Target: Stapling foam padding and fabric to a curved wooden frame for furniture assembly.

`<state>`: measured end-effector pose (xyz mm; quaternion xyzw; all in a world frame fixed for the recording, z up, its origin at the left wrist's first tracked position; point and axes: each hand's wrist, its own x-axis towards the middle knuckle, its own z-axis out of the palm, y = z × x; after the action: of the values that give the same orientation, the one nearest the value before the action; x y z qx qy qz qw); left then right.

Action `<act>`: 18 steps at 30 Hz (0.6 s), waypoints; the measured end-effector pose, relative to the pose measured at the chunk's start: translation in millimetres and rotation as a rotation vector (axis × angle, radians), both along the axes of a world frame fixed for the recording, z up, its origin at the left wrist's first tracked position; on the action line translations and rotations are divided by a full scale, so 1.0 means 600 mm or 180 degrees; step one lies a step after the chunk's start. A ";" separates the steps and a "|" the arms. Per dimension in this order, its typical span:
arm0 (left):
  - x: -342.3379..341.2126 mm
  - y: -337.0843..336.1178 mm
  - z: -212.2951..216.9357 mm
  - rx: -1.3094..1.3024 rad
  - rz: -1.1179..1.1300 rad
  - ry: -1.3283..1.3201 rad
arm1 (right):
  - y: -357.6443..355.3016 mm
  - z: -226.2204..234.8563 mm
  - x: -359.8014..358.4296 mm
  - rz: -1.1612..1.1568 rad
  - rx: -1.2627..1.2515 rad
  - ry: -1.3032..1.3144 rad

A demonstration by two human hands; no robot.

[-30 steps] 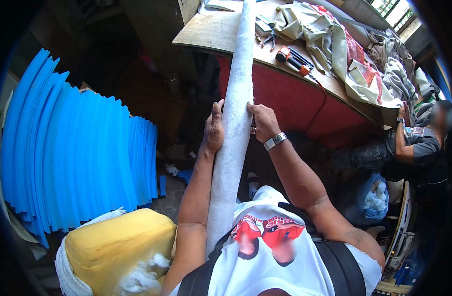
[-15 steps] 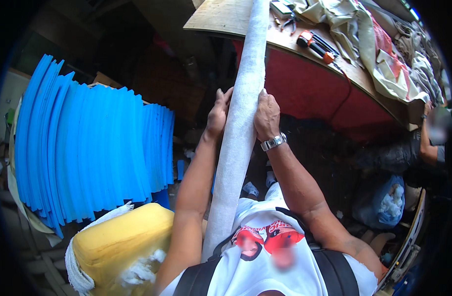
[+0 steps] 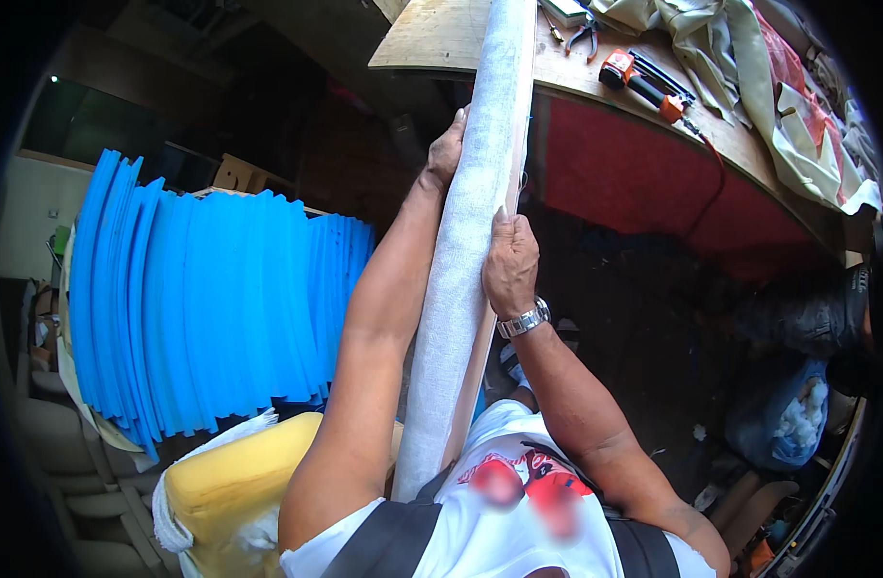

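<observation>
A long, narrow rail covered in pale grey woven fabric (image 3: pixel 456 289) runs from my body up to the workbench, its far end over the bench edge. A bare, light brown strip shows along its right side. My left hand (image 3: pixel 448 152) grips the rail's left side, farther out, with the fingers partly hidden behind it. On the right side, nearer to me, my right hand (image 3: pixel 512 268) is closed round the edge with its thumb pointing up. A metal watch (image 3: pixel 524 319) is on my right wrist.
A wooden workbench (image 3: pixel 432 43) carries an orange and black nail gun (image 3: pixel 644 85), pliers (image 3: pixel 583 40) and heaped cream cloth (image 3: pixel 697 58). Blue foam sheets (image 3: pixel 220 308) stand stacked at left, above yellow foam (image 3: pixel 234 472). At right sits a bag of white stuffing (image 3: pixel 793 424).
The rail has turned, baring its brown right side. My left hand has slid farther out along it, and my right hand has come nearer to me. The view has shifted slightly.
</observation>
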<state>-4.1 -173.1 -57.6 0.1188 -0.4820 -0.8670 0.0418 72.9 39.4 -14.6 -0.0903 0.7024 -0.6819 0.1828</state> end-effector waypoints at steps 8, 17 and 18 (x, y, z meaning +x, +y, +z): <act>0.093 0.089 0.066 -0.2247 0.0399 0.0187 | 0.007 -0.007 0.000 -0.0122 0.0080 0.0152; 0.278 0.269 0.159 -0.4774 0.0156 -0.0877 | 0.034 -0.015 -0.005 -0.0048 -0.0061 0.0230; 0.291 0.291 0.159 -0.4765 0.0173 -0.0921 | 0.039 -0.018 -0.016 -0.0084 -0.0053 0.0234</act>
<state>170.7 1.5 37.7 0.1830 -0.9388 -0.2834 0.0690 63.4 62.5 -25.5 -0.1076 0.7041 -0.6864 0.1471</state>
